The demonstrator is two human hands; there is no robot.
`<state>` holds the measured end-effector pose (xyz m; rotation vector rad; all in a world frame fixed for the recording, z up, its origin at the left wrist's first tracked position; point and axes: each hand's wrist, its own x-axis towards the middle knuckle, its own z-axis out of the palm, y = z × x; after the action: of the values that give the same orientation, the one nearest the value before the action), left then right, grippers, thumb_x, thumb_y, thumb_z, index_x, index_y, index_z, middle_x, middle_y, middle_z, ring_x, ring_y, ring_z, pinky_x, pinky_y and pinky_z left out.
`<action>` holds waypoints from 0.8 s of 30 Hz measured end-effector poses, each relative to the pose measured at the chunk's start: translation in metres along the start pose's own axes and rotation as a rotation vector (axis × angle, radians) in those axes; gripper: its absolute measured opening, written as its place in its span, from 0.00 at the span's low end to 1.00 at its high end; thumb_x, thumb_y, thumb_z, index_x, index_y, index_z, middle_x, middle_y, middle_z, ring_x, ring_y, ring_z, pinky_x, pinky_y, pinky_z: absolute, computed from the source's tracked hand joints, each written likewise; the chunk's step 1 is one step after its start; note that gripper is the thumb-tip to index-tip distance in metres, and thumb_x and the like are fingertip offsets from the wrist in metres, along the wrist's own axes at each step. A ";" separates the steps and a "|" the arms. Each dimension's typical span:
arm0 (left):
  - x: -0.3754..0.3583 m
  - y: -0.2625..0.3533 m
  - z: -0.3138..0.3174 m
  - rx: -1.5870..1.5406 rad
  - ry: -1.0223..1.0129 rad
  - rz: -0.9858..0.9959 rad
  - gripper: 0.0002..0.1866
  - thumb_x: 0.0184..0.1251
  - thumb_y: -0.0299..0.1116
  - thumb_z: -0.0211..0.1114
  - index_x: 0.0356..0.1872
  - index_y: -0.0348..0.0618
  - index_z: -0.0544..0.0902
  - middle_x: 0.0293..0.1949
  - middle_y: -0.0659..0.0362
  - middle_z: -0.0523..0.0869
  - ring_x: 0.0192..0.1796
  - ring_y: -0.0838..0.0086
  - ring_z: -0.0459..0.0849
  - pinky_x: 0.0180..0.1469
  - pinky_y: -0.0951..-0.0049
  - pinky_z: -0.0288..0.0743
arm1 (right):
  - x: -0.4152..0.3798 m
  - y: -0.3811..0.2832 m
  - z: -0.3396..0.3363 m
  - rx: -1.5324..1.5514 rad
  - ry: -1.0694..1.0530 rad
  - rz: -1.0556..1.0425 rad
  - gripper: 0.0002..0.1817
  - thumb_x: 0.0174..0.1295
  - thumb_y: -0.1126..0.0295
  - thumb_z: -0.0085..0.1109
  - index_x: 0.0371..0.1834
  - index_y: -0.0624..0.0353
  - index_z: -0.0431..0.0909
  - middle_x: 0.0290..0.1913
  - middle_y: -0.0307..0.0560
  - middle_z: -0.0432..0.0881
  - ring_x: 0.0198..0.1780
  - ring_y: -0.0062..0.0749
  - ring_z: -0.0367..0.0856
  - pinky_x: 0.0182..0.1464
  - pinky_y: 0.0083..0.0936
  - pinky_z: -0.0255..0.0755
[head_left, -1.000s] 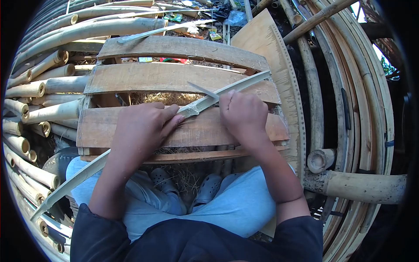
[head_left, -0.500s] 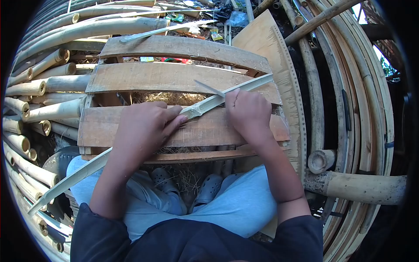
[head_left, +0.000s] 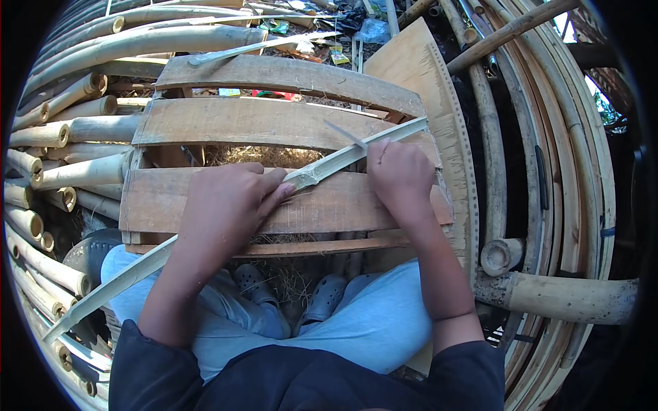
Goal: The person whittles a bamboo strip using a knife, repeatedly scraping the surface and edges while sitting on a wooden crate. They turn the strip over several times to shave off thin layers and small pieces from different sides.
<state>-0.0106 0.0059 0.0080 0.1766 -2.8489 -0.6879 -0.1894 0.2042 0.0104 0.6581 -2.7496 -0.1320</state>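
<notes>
A long split bamboo strip (head_left: 339,159) slants across the slatted wooden bench (head_left: 240,122), from low on the left up to the bench's right side. My left hand (head_left: 229,202) is closed around it near the middle, thumb along the top, just left of a rough node. Farther up the strip, my right hand (head_left: 401,170) is closed in a fist on a knife (head_left: 345,133). The thin blade sticks out up and to the left, crossing the strip's edge. The knife's handle is hidden inside the fist.
Cut bamboo poles (head_left: 96,130) are stacked on the left. A plywood sheet (head_left: 445,103) leans at the bench's right, beside long bamboo slats (head_left: 558,157). Another bamboo strip (head_left: 260,48) lies across the bench's far edge. A thick bamboo pole (head_left: 569,296) lies at right.
My right hand and the knife have slid a little to the right and slightly down along the strip. My left hand and the strip have hardly moved.
</notes>
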 end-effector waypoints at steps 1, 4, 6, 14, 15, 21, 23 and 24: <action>-0.001 0.000 0.001 -0.004 0.004 0.002 0.14 0.75 0.46 0.66 0.46 0.49 0.92 0.28 0.53 0.85 0.33 0.54 0.87 0.36 0.54 0.77 | -0.014 -0.011 -0.003 0.076 -0.040 -0.100 0.30 0.74 0.57 0.45 0.19 0.61 0.87 0.18 0.61 0.83 0.24 0.58 0.87 0.30 0.51 0.82; 0.001 0.002 -0.002 -0.026 -0.019 0.001 0.16 0.77 0.48 0.63 0.39 0.46 0.88 0.27 0.53 0.82 0.34 0.55 0.87 0.37 0.53 0.78 | -0.005 -0.001 0.002 0.190 -0.068 -0.168 0.29 0.75 0.57 0.45 0.20 0.61 0.87 0.19 0.62 0.83 0.23 0.58 0.87 0.29 0.51 0.82; 0.001 0.000 -0.002 -0.035 -0.020 -0.003 0.15 0.76 0.47 0.65 0.42 0.47 0.90 0.27 0.53 0.83 0.33 0.54 0.87 0.36 0.54 0.77 | 0.018 0.014 0.007 0.003 -0.055 0.066 0.29 0.74 0.57 0.45 0.21 0.62 0.87 0.20 0.64 0.83 0.26 0.60 0.87 0.36 0.52 0.84; 0.004 0.001 -0.008 -0.049 -0.078 -0.038 0.13 0.74 0.46 0.68 0.45 0.50 0.92 0.28 0.52 0.84 0.33 0.53 0.87 0.36 0.54 0.77 | 0.014 0.027 0.012 -0.004 -0.024 0.056 0.29 0.74 0.56 0.46 0.22 0.62 0.88 0.22 0.61 0.85 0.26 0.57 0.88 0.34 0.51 0.84; 0.003 0.001 -0.008 -0.059 -0.082 -0.041 0.13 0.73 0.46 0.68 0.45 0.51 0.93 0.28 0.53 0.85 0.33 0.53 0.87 0.36 0.54 0.77 | 0.022 0.032 0.008 -0.030 -0.037 0.108 0.29 0.74 0.55 0.46 0.22 0.61 0.88 0.21 0.61 0.85 0.25 0.58 0.88 0.34 0.51 0.84; 0.004 0.000 -0.006 -0.100 -0.022 -0.027 0.14 0.73 0.48 0.68 0.43 0.50 0.92 0.30 0.52 0.87 0.35 0.53 0.88 0.38 0.55 0.78 | -0.008 0.002 0.002 0.103 -0.115 -0.032 0.29 0.74 0.55 0.44 0.24 0.61 0.89 0.23 0.61 0.86 0.26 0.58 0.88 0.35 0.51 0.84; 0.005 0.000 -0.006 -0.089 -0.023 -0.017 0.15 0.73 0.49 0.67 0.40 0.49 0.91 0.29 0.53 0.87 0.36 0.54 0.88 0.39 0.54 0.79 | 0.009 0.018 0.010 0.074 -0.079 0.050 0.31 0.76 0.55 0.43 0.24 0.62 0.89 0.24 0.63 0.86 0.29 0.61 0.89 0.38 0.53 0.84; 0.006 -0.002 -0.008 -0.076 -0.056 -0.020 0.14 0.70 0.48 0.70 0.44 0.50 0.92 0.31 0.51 0.88 0.36 0.53 0.88 0.39 0.55 0.79 | 0.014 0.026 0.011 0.082 -0.074 0.057 0.31 0.76 0.55 0.43 0.24 0.62 0.89 0.24 0.63 0.86 0.29 0.61 0.89 0.38 0.53 0.84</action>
<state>-0.0144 0.0001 0.0150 0.1762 -2.8720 -0.8156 -0.2158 0.2212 0.0083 0.6067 -2.8545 -0.0319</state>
